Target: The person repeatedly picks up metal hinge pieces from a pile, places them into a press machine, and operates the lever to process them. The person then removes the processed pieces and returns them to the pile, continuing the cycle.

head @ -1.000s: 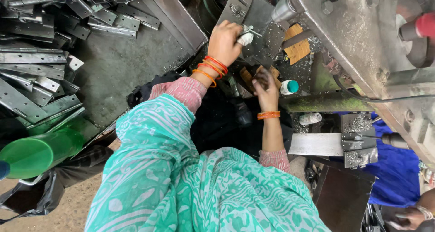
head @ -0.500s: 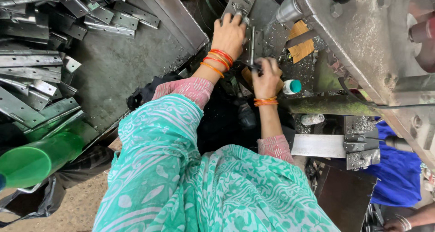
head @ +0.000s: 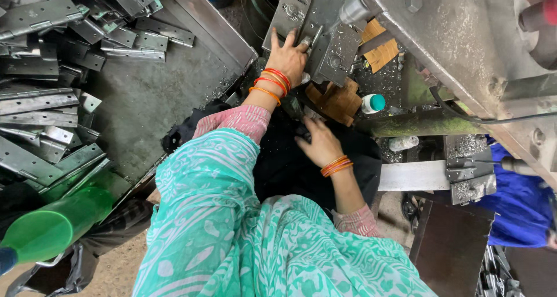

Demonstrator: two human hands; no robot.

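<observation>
**Left hand seats a plate under the spindle, right hand low in the lap**

Starting at the left, we see a green plastic cup [head: 46, 230] lying beside a grey tray [head: 174, 94] heaped with hinge plates [head: 52, 71]; the tray's raised rim runs diagonally towards the machine.

Next comes our left hand [head: 287, 56], fingers spread wide and pressed flat on the hinge plate on the fixture [head: 304, 10], which lies just left of the drill spindle [head: 354, 7]. We judge the step in hand to be setting this plate in place. The next move calls for the plate to lie square and for the fingers to be well away from the spindle tip, which stands very near them.

Our right hand [head: 322, 143] rests lower, on dark cloth, fingers curled; we cannot tell whether it holds anything.

Room is tight: wooden blocks [head: 336, 100] and a small teal-capped bottle [head: 372, 102] crowd the space below the fixture, and the machine body [head: 464, 47] overhangs on the right. A person in blue [head: 516, 204] is at the far right edge.
</observation>
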